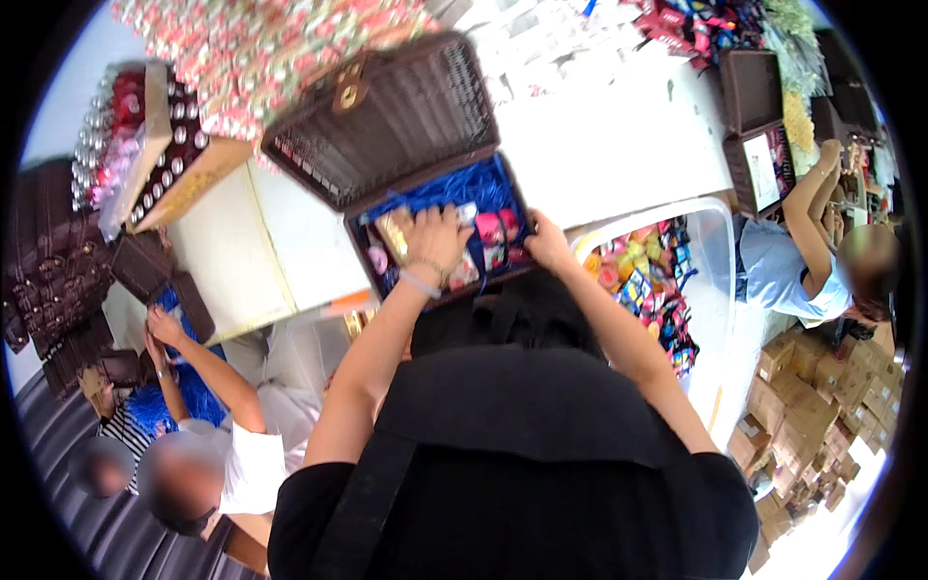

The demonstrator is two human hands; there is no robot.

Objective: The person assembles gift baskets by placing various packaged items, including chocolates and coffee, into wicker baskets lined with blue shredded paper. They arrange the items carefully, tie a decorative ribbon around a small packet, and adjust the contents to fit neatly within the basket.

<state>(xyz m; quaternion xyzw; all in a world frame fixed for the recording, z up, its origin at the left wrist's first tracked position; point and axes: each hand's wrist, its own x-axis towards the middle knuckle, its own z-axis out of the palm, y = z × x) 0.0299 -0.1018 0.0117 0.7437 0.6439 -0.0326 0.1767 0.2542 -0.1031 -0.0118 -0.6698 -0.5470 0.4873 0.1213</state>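
A dark brown wicker hamper box (360, 250) stands before me, its woven lid (406, 119) tipped back and a gold clasp (349, 96) on the lid's edge. Blue shredded filler (464, 183) shows along the far inside of the box. My left hand (435, 243) lies palm down over the contents, fingers apart, partly covering a gold packet (393, 226). To its right are a bright pink package (499, 226) and a dark blue ribbon. My right hand (547, 239) grips the right-hand rim of the box. Items under my left palm are hidden.
A clear plastic bin (714, 217) with small colourful packets is at my right. Cartons of bottles (185, 177) stand left, beside heaped red-and-green packets (275, 43). Co-workers stand on both sides, with other brown boxes (752, 90) near them. Stacked cardboard cartons (812, 399) lie behind right.
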